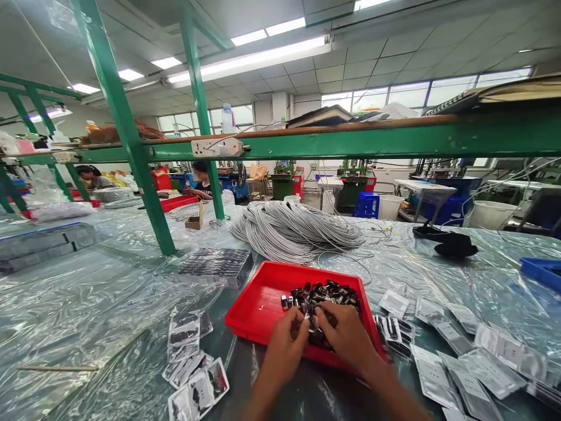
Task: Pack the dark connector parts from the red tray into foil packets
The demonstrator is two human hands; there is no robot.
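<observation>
My left hand (pixel 286 342) and my right hand (pixel 344 332) meet over the front of a red plastic tray (pixel 252 310). Thumb and fingers of both are pinched close together around a small dark shiny piece, mostly covered by the fingertips, so its exact kind is unclear. Behind my fingers, a heap of small black and silver pieces (pixel 333 294) fills the right part of the tray. Against the tray's right side lie packets with black pieces (pixel 397 332). Left of the tray, a loose pile of clear packets (pixel 197 389) holds dark contents.
A large coil of grey cable (pixel 293 231) lies behind the tray, beside a stack of flat packs (pixel 214 264). Several silvery bags (pixel 468 374) spread over the right. A green post (pixel 131 134) rises at left, carrying a shelf (pixel 350 143). Two people sit farther back.
</observation>
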